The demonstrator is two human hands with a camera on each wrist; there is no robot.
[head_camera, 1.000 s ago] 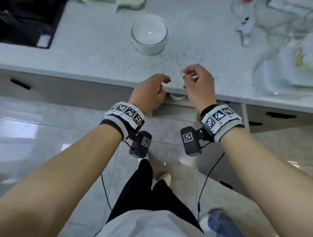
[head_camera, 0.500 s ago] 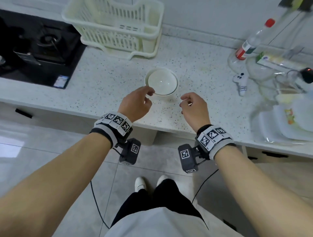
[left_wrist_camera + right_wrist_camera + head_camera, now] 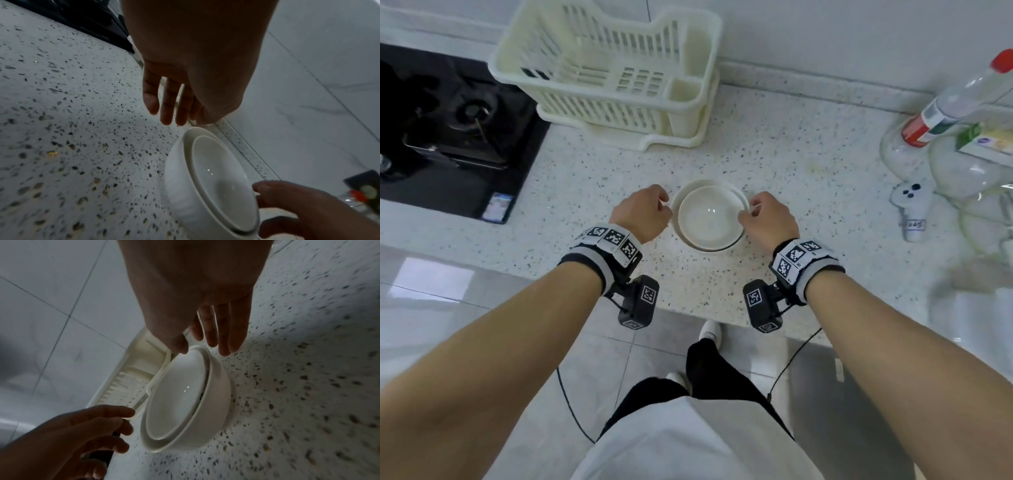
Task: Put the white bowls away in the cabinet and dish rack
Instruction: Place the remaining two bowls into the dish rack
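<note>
Two white bowls, one nested in the other, stand on the speckled counter near its front edge. My left hand is at the stack's left rim with its fingers hanging loose just above the outer rim. My right hand is at the right rim; its thumb touches the edge of the inner bowl while the fingers hang outside the outer bowl. Neither hand grips the stack. The cream dish rack stands empty behind the bowls.
A black gas hob is set into the counter at the left. At the right stand a red-capped bottle, clear glassware and a small white controller. The tiled wall runs behind the rack.
Both hands rose from the counter's front edge and moved forward to flank the bowls. The head view lifted from the cabinet front to the counter and rack.
</note>
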